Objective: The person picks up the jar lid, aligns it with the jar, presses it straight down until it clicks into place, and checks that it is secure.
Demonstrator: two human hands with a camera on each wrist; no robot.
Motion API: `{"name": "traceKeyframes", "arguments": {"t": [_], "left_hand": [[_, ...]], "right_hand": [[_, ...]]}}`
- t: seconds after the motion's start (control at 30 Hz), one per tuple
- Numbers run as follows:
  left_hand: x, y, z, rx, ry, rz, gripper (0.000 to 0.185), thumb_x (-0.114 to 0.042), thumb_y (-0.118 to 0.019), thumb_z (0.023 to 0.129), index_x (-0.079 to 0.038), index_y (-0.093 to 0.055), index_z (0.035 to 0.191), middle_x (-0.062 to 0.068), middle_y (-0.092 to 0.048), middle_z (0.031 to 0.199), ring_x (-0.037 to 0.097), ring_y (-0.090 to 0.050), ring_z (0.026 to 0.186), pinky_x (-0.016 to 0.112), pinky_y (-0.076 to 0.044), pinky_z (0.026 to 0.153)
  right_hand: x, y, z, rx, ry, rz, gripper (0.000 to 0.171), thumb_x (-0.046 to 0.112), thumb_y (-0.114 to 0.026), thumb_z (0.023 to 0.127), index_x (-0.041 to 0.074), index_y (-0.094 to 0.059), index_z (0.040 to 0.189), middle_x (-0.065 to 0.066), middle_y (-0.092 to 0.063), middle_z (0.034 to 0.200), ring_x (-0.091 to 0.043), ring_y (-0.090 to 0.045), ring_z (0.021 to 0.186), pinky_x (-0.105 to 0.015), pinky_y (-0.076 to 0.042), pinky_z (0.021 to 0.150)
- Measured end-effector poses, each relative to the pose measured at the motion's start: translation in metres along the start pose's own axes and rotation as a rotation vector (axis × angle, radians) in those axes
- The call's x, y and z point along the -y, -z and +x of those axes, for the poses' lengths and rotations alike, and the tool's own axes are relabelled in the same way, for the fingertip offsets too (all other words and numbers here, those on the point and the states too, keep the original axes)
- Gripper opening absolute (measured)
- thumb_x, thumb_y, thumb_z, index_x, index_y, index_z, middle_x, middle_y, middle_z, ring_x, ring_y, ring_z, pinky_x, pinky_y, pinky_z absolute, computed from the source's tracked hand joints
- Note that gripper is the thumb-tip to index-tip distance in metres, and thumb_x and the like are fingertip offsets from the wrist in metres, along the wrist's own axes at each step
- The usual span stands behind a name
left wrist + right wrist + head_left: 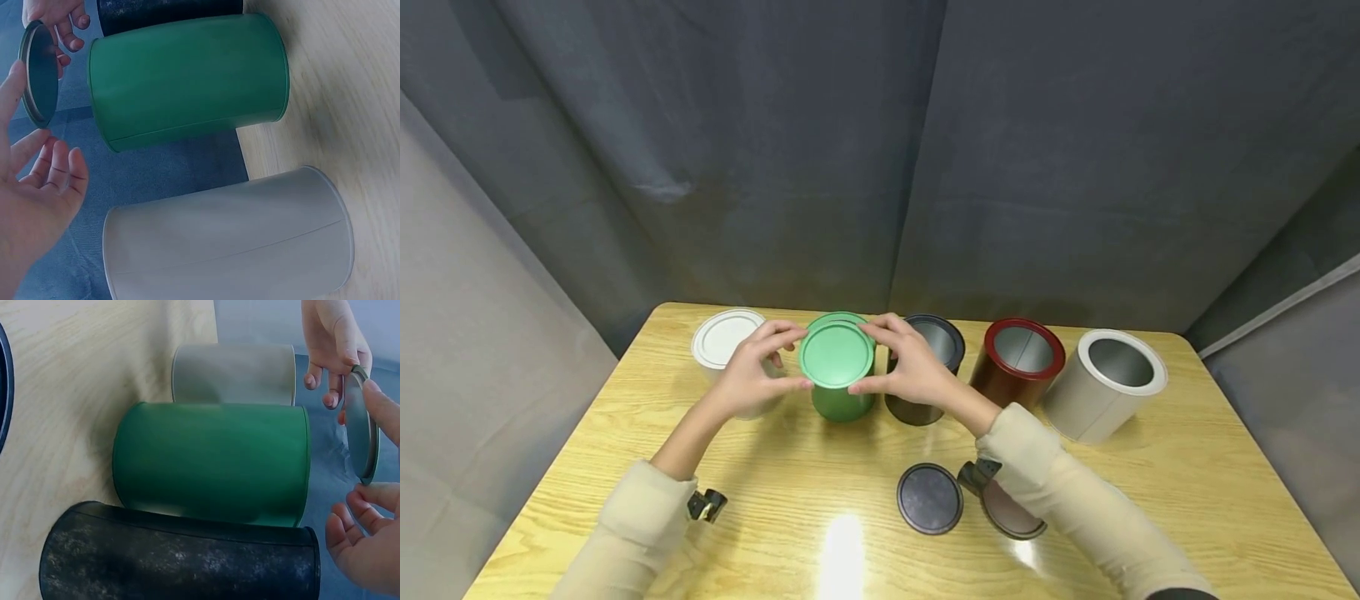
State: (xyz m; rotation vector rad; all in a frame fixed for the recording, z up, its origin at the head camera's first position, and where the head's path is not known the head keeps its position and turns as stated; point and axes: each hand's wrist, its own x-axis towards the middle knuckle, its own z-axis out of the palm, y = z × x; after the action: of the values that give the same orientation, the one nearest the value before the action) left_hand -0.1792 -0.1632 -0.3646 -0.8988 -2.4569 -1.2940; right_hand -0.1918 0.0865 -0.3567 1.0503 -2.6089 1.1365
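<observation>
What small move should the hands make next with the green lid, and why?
Probably lower it straight down. Both hands, left hand and right hand, pinch the green lid by its rim, and the wrist views show it hovering just above the green can, not yet seated, roughly centred over the opening.

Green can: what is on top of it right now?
Both hands hold the green lid just above the green can, with a gap in the wrist views. The lid hides the can's inside.
</observation>
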Motion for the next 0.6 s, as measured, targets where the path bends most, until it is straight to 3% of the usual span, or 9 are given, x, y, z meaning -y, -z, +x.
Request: {"name": "traceKeyframes", "arguments": {"t": [0.17,0.47,0.6], "left_hand": [[0.002,0.002,0.006,0.014,0.022,0.003,0.062,-0.006,-0.082,0.063,0.007,-0.056,0.118,0.016,-0.051,0.115,0.031,-0.051,0.090,0.039,-0.047,0.064],[0.005,0.006,0.018,0.055,0.023,0.038,0.062,-0.008,-0.081,0.066,0.006,-0.055,0.121,0.016,-0.050,0.115,0.027,-0.049,0.090,0.039,-0.046,0.065],[0.006,0.007,0.023,0.079,0.035,0.052,0.061,-0.008,-0.080,0.067,0.005,-0.055,0.121,0.016,-0.050,0.114,0.025,-0.048,0.089,0.039,-0.046,0.066]], "right_hand": [[-0.003,0.002,0.006,-0.002,0.017,-0.011,0.079,0.029,-0.083,0.064,-0.001,-0.049,0.129,-0.011,-0.049,0.117,-0.025,-0.049,0.094,-0.035,-0.043,0.068],[-0.011,0.005,0.015,0.007,0.008,-0.027,0.078,0.030,-0.082,0.065,-0.002,-0.049,0.128,-0.013,-0.049,0.115,-0.030,-0.050,0.089,-0.030,-0.041,0.065],[-0.014,0.007,0.019,0.023,-0.017,-0.039,0.077,0.031,-0.081,0.067,-0.001,-0.049,0.129,-0.013,-0.048,0.116,-0.028,-0.049,0.095,-0.035,-0.042,0.073]]}}
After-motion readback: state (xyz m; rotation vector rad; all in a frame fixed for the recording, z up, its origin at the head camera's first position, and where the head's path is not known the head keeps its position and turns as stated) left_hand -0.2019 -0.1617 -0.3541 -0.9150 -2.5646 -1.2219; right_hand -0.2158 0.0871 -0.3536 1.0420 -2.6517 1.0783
